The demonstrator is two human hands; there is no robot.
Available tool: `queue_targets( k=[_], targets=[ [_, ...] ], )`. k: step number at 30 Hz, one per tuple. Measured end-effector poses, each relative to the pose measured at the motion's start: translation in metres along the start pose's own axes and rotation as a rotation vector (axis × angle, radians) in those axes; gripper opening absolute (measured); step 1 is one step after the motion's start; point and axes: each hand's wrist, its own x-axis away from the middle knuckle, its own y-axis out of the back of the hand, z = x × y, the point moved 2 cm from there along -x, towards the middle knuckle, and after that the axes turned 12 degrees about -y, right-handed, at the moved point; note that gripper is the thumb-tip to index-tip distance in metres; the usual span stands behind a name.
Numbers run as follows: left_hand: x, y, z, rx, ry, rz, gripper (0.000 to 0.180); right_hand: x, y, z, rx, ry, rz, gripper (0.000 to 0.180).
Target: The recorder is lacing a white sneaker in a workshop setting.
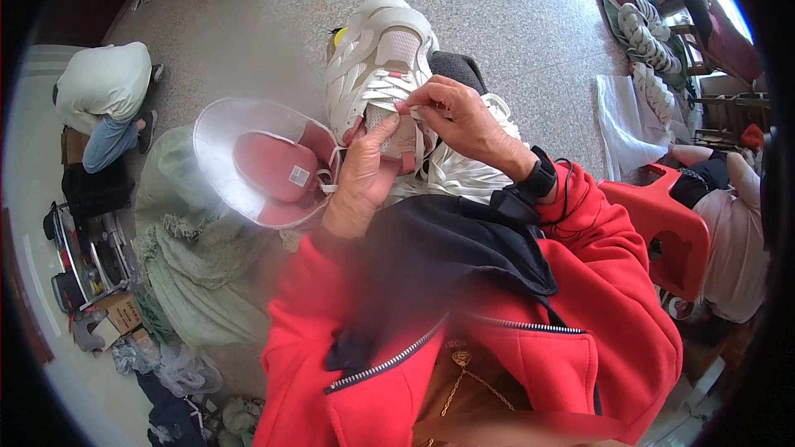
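In front of me lies a white-and-grey sneaker (383, 33) with pink accents, its toe pointing away and laces crossing its tongue. My left hand (366, 164) grips the sneaker near its tongue and collar, thumb on top. My right hand (468, 120) is closed in a pinch at the lace holes, apparently on a white shoelace; its fingertips partly hide the lace. Under and beside that hand hangs a bundle of white shoelaces (465, 172). Left of my left hand sits a white shoe piece with a pink lining (267, 164) and a small white label inside.
A red plastic stool (662, 228) stands at my right. Several white shoes (646, 41) lie on green cloth at the far right, near a white sack (625, 128). A pale green sack (195, 269) lies at my left. People (103, 87) sit or bend on both sides.
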Motion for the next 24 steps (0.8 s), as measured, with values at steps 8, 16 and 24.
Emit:
queue_targets(
  k=[8,16,24],
  targets=[
    [0.003,0.003,0.011,0.016,-0.094,0.032,0.039,-0.004,-0.009,0.002,-0.009,0.096,-0.120,0.012],
    [0.009,-0.002,0.010,-0.019,-0.226,0.006,0.043,-0.009,-0.005,0.030,0.424,0.339,-0.063,0.017],
    [0.011,-0.003,0.012,-0.064,-0.253,-0.014,0.038,-0.018,-0.013,0.033,0.537,0.366,-0.009,0.021]
  ],
)
